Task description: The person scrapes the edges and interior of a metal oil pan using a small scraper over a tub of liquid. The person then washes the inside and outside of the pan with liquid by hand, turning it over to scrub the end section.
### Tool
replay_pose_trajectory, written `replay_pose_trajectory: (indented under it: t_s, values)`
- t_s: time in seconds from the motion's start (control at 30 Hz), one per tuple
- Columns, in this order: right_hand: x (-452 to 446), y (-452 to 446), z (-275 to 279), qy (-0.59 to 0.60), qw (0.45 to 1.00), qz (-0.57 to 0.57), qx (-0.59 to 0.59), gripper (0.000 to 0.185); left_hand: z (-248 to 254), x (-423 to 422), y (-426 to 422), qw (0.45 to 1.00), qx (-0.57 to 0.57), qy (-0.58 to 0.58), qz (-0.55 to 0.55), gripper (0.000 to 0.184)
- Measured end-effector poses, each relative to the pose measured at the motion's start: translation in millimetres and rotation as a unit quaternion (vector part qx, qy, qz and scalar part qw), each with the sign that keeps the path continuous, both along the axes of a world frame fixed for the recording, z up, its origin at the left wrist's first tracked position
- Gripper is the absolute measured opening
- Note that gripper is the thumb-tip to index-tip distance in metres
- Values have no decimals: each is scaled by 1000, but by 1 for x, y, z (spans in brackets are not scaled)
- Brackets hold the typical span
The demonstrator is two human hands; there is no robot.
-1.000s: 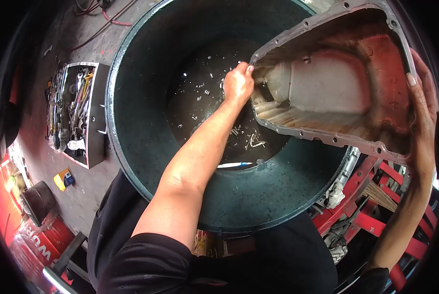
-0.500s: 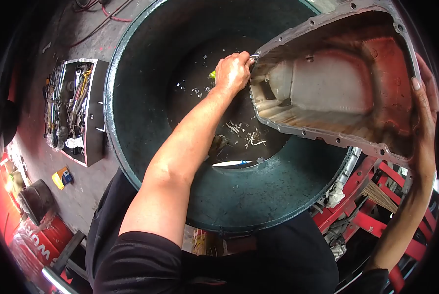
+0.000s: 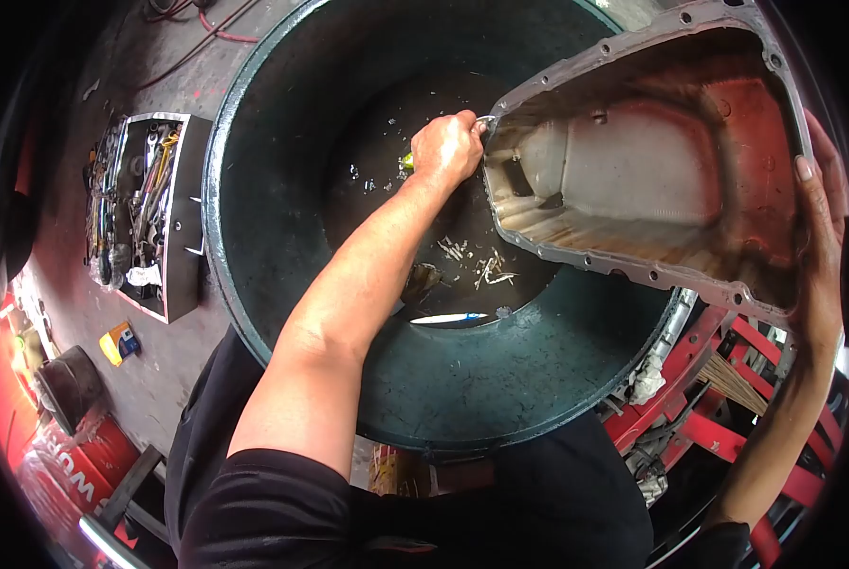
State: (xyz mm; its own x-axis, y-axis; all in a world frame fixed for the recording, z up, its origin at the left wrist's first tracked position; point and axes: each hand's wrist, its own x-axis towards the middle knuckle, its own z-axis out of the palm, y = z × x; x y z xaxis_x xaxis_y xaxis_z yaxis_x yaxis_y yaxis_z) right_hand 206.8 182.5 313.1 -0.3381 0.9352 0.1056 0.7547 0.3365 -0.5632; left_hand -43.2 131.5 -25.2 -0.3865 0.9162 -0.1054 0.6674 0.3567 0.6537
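An oil pan (image 3: pixel 643 161), grey with reddish and brown stains inside, is tilted over a large dark green tub (image 3: pixel 500 389). My right hand (image 3: pixel 823 190) grips the pan's far right edge, thumb on the rim and fingers behind. At the pan's narrow left end, my left hand (image 3: pixel 446 147) is closed around a small tool. Its yellow-green end (image 3: pixel 406 161) sticks out on the left of the fist, and a thin metal part touches the pan's rim. Most of the tool is hidden by the fingers.
Pale scraps (image 3: pixel 491 269) and a white-and-blue strip (image 3: pixel 448 319) lie in the tub. An open toolbox (image 3: pixel 183 218) stands on the floor at left, near a yellow-and-blue container (image 3: pixel 119 343). A red metal frame (image 3: pixel 719 436) is at lower right.
Since one second ago my left hand has shifted slightly left and turned, and the tool's yellow-green end has come into view. The pan has moved slightly right, still in my right hand.
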Motion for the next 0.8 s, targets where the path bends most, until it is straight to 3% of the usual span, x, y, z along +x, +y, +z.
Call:
replay_pose_trajectory:
  t_s: [0.07,0.13,0.23,0.8]
  values:
    - [2,0,1,-29,999,3,26,56,0,5,1,1000,-13,-6,3,27]
    - [1,-2,1,-16,1000,-10,16,56,8,7,3,999,49,7,-6,27]
    - [0,1,0,3,1000,-4,13,57,4,-1,1,999,-24,2,-28,26]
    - [-2,-2,2,-1,1000,-12,1,56,17,0,1,997,-64,-51,1,29]
